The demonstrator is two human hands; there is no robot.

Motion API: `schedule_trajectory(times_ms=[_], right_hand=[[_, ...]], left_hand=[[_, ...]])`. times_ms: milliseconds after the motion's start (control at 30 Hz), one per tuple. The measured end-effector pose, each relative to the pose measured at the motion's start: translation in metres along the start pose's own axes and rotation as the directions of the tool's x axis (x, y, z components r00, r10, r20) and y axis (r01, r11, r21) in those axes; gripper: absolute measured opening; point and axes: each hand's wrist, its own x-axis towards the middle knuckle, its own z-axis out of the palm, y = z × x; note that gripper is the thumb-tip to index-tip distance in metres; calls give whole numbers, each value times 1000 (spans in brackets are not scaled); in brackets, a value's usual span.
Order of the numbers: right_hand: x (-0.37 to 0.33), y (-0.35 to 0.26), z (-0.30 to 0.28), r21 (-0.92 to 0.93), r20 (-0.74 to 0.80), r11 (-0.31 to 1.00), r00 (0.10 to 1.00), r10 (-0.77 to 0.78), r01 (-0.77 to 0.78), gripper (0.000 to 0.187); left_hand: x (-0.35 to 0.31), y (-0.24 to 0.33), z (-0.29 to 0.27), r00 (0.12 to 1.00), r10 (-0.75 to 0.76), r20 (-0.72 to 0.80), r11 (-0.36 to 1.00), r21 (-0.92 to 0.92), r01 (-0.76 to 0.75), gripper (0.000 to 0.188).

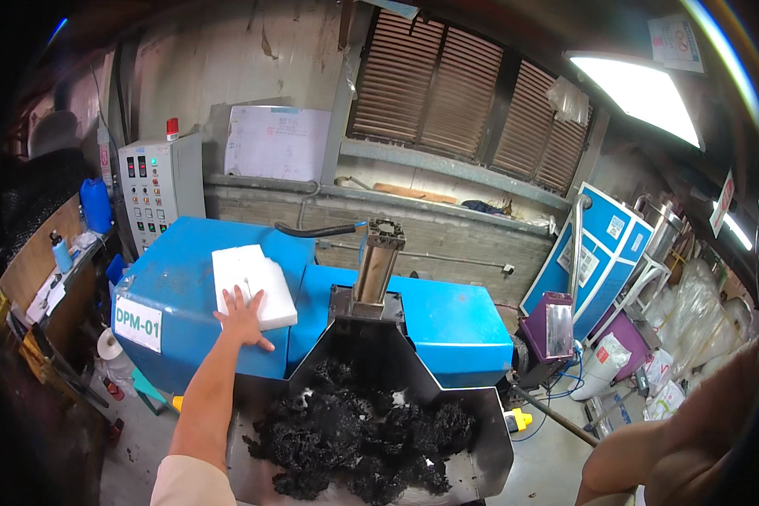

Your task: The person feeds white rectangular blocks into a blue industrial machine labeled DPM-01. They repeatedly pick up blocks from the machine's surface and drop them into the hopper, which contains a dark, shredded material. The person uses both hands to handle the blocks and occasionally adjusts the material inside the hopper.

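My left hand (243, 317) lies flat with fingers spread on a white foam block (253, 278). The block, with a broken, uneven edge, rests on top of a blue machine housing (169, 253). Just below and to the right is a dark metal hopper (481, 413), holding a heap of black, clumped, shredded-looking material (354, 430) with a few white bits in it. My right arm (683, 438) shows large and bent at the lower right; its fingers cannot be made out.
A metal cylinder (377, 268) stands upright behind the hopper. At the left are a grey control cabinet (162, 181) and a cluttered bench (63, 282). Toward the right stand a purple machine part (548, 325), a blue panelled unit (594, 253) and clear plastic bags (691, 308).
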Motion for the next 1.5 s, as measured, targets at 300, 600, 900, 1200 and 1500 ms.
schedule_trajectory(times_ms=[300,600,900,1200,1500], right_hand=[[44,-10,22,16,78,992,989,-124,123,34],[-77,61,78,-250,259,918,892,369,-307,21],[-377,78,91,-368,92,453,453,887,-812,18],[-401,61,142,-544,372,628,510,775,-557,58],[-406,122,193,-575,692,743,279,665,-343,97]], left_hand=[[-5,-4,-5,1000,9,-22,999,-34,-9,155],[11,0,17,995,-3,-101,995,-99,-7,129],[8,11,-6,998,-22,67,1000,-3,22,149],[5,9,-14,988,-49,146,998,-20,52,144],[10,9,-5,994,-56,96,998,-31,59,128]])
